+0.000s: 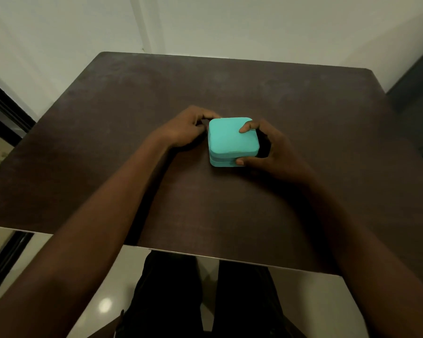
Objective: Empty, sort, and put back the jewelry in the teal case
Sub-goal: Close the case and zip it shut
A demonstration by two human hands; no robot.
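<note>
Right now the right hand (pixel 269 145) grips the teal case (pixel 233 140) at its right side: a fingertip presses on the lid near the far right corner and the thumb lies along the front wall at the seam, with the other fingers curled round the right edge. The left hand (pixel 189 129) sits at the case's far left corner, fingers curled toward it; whether they pinch a zip pull or only touch the wall is too dark to tell. Both forearms reach in from the near edge. The case lies shut, lid down, about mid-way across the dark brown table (pixel 327 118). No jewelry shows anywhere on the tabletop. Judging from that, the work is either at its very start, with opening, emptying, sorting and refilling all left, or just finished; one shut case cannot say which.
</note>
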